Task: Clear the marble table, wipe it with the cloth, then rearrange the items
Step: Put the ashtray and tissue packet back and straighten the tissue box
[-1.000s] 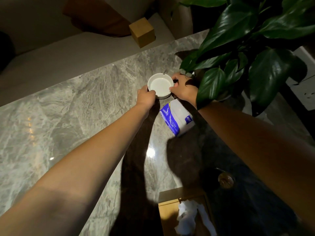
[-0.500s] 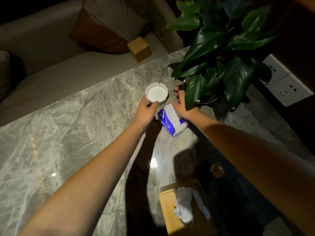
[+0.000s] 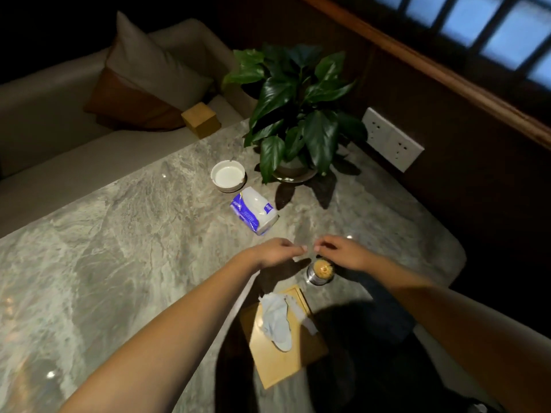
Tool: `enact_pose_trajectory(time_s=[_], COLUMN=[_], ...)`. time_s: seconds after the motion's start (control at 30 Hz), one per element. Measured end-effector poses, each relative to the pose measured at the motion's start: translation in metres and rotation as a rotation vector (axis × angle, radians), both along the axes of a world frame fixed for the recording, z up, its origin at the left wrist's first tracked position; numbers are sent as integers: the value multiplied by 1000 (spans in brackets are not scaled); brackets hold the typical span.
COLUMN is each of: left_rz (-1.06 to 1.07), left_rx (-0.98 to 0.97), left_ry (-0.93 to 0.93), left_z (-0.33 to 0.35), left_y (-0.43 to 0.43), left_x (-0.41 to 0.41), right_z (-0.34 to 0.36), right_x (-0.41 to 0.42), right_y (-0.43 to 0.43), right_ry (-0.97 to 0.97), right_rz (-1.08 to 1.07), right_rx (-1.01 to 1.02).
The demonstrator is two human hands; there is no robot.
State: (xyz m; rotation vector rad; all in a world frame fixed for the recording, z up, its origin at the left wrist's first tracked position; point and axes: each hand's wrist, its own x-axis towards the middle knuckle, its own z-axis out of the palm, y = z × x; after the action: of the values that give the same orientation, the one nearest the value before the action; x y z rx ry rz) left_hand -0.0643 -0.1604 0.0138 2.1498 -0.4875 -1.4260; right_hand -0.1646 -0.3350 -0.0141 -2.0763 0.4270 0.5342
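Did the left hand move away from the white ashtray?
Yes. The left hand has left the ashtray beside the potted plant and pulled back toward the person, now nearer than the tissue pack.

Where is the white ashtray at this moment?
In the head view, the white ashtray sits on the marble table, left of the potted plant, just beyond the tissue pack.

The bench (image 3: 119,234) is grey marble with paler veins. The ashtray (image 3: 228,175) is white. Just beside the ashtray, the tissue pack (image 3: 255,210) is white with blue printed ends. Behind the ashtray, the plant (image 3: 298,114) has dark green leaves. Nearer than the ashtray, the wooden box (image 3: 286,356) is tan and the cup (image 3: 313,278) silver.
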Motion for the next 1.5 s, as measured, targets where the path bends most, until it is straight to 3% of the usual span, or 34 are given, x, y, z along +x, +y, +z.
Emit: enact_pose_trajectory(time_s=[0.07, 0.17, 0.33, 0.53, 0.67, 0.83, 0.9, 0.97, 1.03, 1.1, 1.17, 1.27, 1.4, 1.5], left_rz=[-81, -197, -204, -155, -192, -260, -264, -265, -197, -14, 222, 496, 459, 454], left_rx=[4, 89, 172, 137, 110, 114, 104, 89, 52, -14, -79, -48, -13, -121], left_ry=[69, 148, 156, 164, 61, -5, -57, -212, -351, -376, -287, -123, 89, 166], left_z=[-2, -9, -21, -23, -25, -23, -14, 0, 13, 17, 17, 17, 12, 11], left_y=[-12, -23, -34, -49, -67, -79, -76, -62, -31, 12, 55, 101, 136, 129], left_x=[-16, -30, -38, -49, -61, -66, -63, -56, -50, -45, -45, -62, -97, -118], right_z=[2, -2, -10, -11, -10, -2, 5, 24, 45, 51, 41, 20, 5, 7], right_x=[-17, -32, -50, -61, -71, -74, -73, -68, -59, -50, -43, -40, -48, -52], right_y=[0, -2, -2, -18, -33, -44, -45, -39, -20, 9, 37, 63, 75, 77], right_ry=[49, 66, 34, 16, 38, 111, 31, -200, -325, -200, -62, 80, 245, 268], right_rz=[28, 120, 33, -114, -199, -184, -165, -205, -219, -74, 84, 58, 55, 111], right_rx=[92, 62, 119, 236, 332, 274, 101, -121, -9, 139, 129, 157, 234, 225])
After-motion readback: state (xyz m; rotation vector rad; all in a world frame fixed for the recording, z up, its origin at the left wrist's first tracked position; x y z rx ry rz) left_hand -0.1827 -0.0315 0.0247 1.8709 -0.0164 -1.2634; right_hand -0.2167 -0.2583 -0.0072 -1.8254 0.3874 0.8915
